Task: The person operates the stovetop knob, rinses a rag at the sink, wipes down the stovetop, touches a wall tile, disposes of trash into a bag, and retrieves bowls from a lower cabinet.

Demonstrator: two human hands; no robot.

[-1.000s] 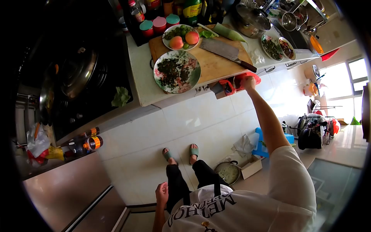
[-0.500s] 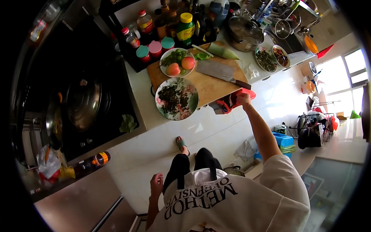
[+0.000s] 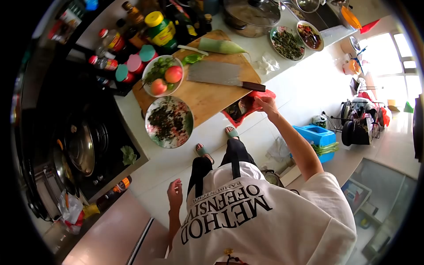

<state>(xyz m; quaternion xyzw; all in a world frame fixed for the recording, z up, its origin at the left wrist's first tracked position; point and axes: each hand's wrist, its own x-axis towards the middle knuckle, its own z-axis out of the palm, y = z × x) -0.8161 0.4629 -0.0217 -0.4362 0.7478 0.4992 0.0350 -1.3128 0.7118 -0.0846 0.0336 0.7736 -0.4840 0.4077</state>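
My right hand (image 3: 265, 106) is closed on the rim of a red plastic bag (image 3: 267, 93) just below the counter edge. The bag's mouth gapes, with dark scraps inside that I cannot make out. My left hand (image 3: 175, 193) hangs at my side, empty, its fingers loosely bent. Above the bag, a cleaver (image 3: 214, 73) lies flat on a wooden cutting board (image 3: 212, 104), its dark handle jutting past the board's edge. Also on the board are a leek piece (image 3: 221, 46) and a bowl (image 3: 148, 86) with tomatoes and green vegetables.
A plate of chopped food (image 3: 170, 121) stands at the board's left corner. Further left is a black stove (image 3: 110, 176) with a lidded pan (image 3: 81, 148). Bottles and jars line the back. Two filled dishes (image 3: 287, 43) stand right, near a lidded pot (image 3: 251, 17).
The view has shifted, so the counter sits further left and higher. My right hand stays at the red bag, whose mouth shows more widely. My left hand still hangs empty.
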